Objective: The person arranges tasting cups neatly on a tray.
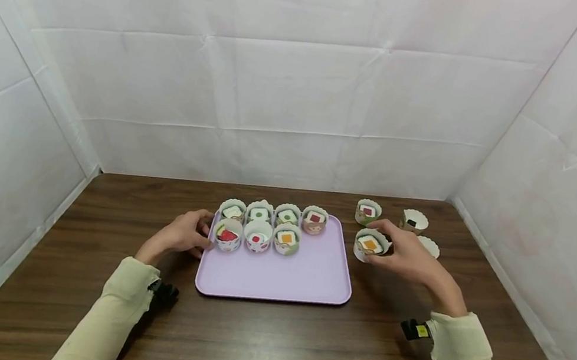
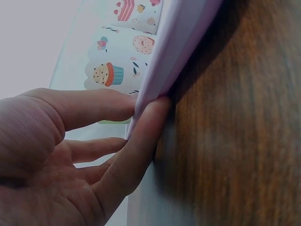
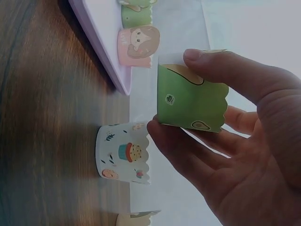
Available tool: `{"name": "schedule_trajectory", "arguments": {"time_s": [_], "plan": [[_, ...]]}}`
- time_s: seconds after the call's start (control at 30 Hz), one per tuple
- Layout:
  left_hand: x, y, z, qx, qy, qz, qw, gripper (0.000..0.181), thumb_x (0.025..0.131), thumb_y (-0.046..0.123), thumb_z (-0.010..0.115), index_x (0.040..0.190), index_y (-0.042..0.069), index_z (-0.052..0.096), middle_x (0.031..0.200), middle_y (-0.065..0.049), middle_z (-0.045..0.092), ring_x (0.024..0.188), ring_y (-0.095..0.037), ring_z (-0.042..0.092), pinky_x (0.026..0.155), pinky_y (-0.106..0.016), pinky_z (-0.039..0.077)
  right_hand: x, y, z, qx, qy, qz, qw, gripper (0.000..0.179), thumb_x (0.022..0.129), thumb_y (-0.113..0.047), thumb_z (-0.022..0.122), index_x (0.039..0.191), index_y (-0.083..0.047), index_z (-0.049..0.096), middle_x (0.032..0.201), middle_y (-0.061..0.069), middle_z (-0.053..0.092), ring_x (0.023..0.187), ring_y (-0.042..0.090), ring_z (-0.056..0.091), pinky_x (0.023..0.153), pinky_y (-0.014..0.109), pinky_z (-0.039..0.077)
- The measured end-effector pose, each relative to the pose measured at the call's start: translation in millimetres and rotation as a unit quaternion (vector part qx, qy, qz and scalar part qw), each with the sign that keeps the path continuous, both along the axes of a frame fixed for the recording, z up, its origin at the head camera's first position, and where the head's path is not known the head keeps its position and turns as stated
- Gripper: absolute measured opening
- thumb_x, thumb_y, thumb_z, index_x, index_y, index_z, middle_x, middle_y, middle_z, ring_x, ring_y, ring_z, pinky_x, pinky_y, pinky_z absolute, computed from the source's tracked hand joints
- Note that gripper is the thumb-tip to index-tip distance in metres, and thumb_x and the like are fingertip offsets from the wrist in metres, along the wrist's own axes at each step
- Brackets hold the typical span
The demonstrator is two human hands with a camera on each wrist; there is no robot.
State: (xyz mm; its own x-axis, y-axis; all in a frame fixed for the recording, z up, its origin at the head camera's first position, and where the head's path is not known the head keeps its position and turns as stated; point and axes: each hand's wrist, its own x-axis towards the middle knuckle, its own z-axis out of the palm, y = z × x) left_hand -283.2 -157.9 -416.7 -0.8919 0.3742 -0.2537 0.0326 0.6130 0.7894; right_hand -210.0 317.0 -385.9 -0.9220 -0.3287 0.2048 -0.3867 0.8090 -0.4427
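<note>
A lilac tray (image 1: 277, 280) lies on the table, and my left hand (image 1: 187, 232) pinches its left rim between thumb and fingers (image 2: 136, 141). Several scalloped paper baking cups stand on it in a back row and a front row. The front row holds a cup with red pieces (image 1: 228, 237), one with a small red square (image 1: 257, 239) and one with an orange-centred white square (image 1: 286, 242). Right of the tray, my right hand (image 1: 408, 254) grips a green avocado-print paper cup (image 3: 193, 96). Inside is a white square with an orange centre, like a sushi roll.
Beyond my right hand stand a cup with a dark-red-centred piece (image 1: 368, 211), a cup with a dark piece (image 1: 414, 220) and a pale cup (image 1: 429, 246) partly hidden by the hand. White sheeting (image 1: 298, 98) surrounds the wooden table (image 1: 270, 344) at the back and sides.
</note>
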Motion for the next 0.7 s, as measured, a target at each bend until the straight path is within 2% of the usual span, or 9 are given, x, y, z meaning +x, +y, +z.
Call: {"name": "schedule_trajectory", "arguments": {"time_s": [0.2, 0.47, 0.7], "plan": [[0.0, -2.0, 0.8, 0.0, -0.001, 0.0, 1.0, 0.076, 0.088, -0.005, 0.073, 0.152, -0.009, 0.034, 0.116, -0.027, 0.056, 0.083, -0.025, 0.067, 0.067, -0.038, 0.067, -3.5, -7, 2.1, 0.0, 0.004, 0.007, 1.0, 0.057, 0.085, -0.024, 0.086, 0.133, -0.008, 0.059, 0.113, 0.01, 0.073, 0.096, 0.019, 0.066, 0.084, 0.036, 0.055], [-1.3, -0.2, -0.6, -0.007, -0.006, 0.004, 0.9999, 0.075, 0.089, -0.004, 0.073, 0.153, -0.007, 0.034, 0.119, -0.026, 0.056, 0.084, -0.025, 0.067, 0.068, -0.037, 0.067, -10.7, -17, 2.0, -0.006, -0.005, 0.007, 0.9999, 0.061, 0.086, -0.023, 0.085, 0.138, -0.007, 0.058, 0.129, 0.015, 0.07, 0.108, 0.026, 0.068, 0.091, 0.047, 0.056], [-2.6, 0.2, -1.2, -0.005, -0.002, 0.003, 1.0, 0.075, 0.089, -0.004, 0.073, 0.153, -0.007, 0.035, 0.118, -0.026, 0.057, 0.083, -0.024, 0.067, 0.067, -0.037, 0.067, -18.1, -29, 3.2, -0.016, -0.007, 0.02, 0.9996, 0.061, 0.085, -0.018, 0.085, 0.137, -0.005, 0.056, 0.127, 0.014, 0.069, 0.11, 0.027, 0.067, 0.092, 0.047, 0.056]]}}
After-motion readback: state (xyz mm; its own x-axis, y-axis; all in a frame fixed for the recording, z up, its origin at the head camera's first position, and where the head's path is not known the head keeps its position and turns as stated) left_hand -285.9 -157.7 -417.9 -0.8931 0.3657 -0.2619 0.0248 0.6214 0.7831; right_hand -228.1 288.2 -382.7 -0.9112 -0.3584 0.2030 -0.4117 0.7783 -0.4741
